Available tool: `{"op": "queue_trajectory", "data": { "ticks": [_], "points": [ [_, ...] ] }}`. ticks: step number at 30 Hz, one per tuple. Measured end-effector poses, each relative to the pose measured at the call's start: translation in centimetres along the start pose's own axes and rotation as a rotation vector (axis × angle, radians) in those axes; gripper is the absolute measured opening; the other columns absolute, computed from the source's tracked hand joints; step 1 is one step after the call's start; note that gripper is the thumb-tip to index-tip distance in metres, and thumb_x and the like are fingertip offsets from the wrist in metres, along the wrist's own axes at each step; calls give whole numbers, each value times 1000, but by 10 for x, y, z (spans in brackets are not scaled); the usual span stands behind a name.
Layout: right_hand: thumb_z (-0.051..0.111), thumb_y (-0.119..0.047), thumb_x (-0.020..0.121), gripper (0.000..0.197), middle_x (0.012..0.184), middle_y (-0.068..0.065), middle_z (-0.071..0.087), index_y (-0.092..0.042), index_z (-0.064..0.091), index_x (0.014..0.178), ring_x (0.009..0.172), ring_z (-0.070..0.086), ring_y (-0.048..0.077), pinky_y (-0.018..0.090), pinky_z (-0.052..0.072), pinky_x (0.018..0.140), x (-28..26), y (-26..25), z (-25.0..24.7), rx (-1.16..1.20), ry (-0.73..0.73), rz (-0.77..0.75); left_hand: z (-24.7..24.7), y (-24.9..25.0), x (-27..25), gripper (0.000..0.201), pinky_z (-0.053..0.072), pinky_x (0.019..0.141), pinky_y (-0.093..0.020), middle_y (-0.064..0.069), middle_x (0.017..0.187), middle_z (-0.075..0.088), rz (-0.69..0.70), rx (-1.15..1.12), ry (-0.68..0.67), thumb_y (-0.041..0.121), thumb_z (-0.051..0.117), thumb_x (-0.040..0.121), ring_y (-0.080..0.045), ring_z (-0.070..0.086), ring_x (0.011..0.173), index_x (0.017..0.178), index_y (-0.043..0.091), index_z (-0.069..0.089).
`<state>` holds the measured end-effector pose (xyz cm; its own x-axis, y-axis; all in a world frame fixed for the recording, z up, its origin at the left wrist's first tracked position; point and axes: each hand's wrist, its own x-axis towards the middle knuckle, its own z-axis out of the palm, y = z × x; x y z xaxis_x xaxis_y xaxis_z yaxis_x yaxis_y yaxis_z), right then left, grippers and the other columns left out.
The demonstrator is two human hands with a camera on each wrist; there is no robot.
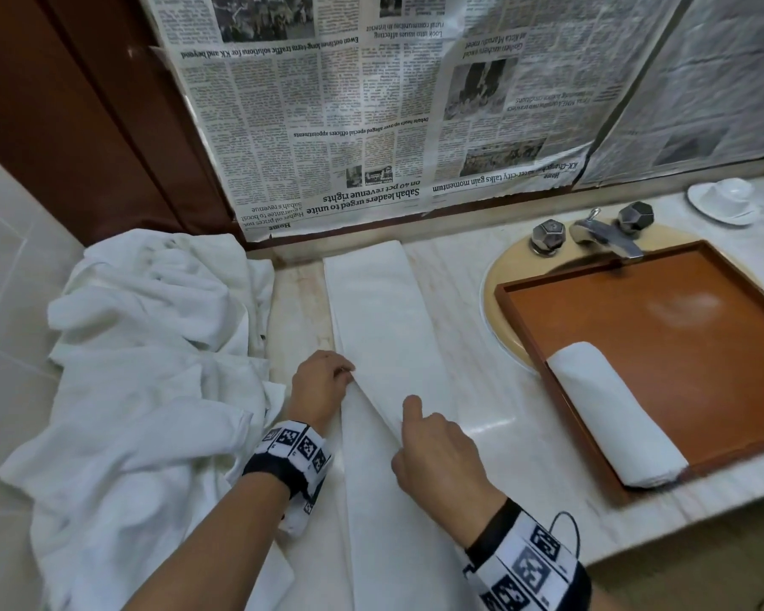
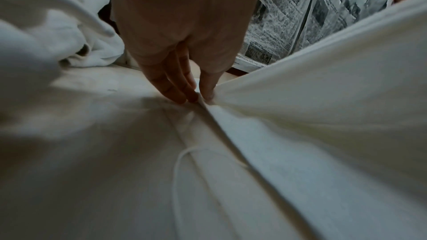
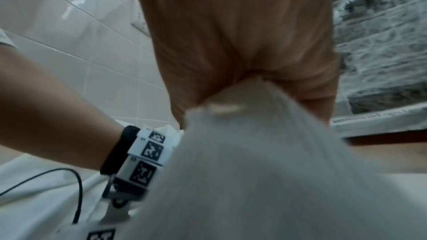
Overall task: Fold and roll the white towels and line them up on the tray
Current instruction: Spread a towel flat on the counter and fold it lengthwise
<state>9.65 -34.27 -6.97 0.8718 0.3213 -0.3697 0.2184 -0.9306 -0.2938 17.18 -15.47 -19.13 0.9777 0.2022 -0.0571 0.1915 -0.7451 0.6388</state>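
Observation:
A long white towel [image 1: 373,302], folded into a narrow strip, lies on the marble counter from the back wall toward me. My left hand [image 1: 349,374] pinches its left edge between thumb and fingers [image 2: 182,96]. Just nearer, my right hand [image 1: 404,429] grips a raised fold of the same towel [image 3: 254,143], index finger stretched out. One rolled white towel [image 1: 614,416] lies at the near left of the orange-brown tray [image 1: 680,310], which rests over the sink to the right.
A heap of loose white towels [image 1: 151,346] fills the counter's left side against the tiled wall. Behind the tray are the faucet [image 1: 605,233] and a white cup on a saucer [image 1: 724,198]. Newspaper [image 1: 371,125] covers the back wall.

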Motion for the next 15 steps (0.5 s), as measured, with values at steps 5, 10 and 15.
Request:
{"op": "queue_trajectory", "data": {
  "ticks": [5,10,15],
  "points": [
    [38,-24,99,10,70,-2,28,-15,34,96,62,34,23,31,13,48,2,-27,11,26,6,-87,-7,-2,1,20,45,86,-26,-11,104,71,-28,-20,7,0,57,92,-26,65,98,99,7,74],
    [42,-17,97,10,71,1,31,-12,33,94,55,21,19,35,10,49,3,-28,48,0,-117,-162,-9,-3,0,21,41,76,-20,-6,96,68,-56,-6,-33,-2,53,91,-20,61,86,96,8,70],
    [46,-2,90,21,69,0,24,-15,35,102,55,21,17,33,13,49,3,-19,75,-52,-219,-122,-11,1,0,20,41,72,-22,-4,93,69,-101,13,-59,5,51,91,-19,62,84,93,10,71]
  ]
}}
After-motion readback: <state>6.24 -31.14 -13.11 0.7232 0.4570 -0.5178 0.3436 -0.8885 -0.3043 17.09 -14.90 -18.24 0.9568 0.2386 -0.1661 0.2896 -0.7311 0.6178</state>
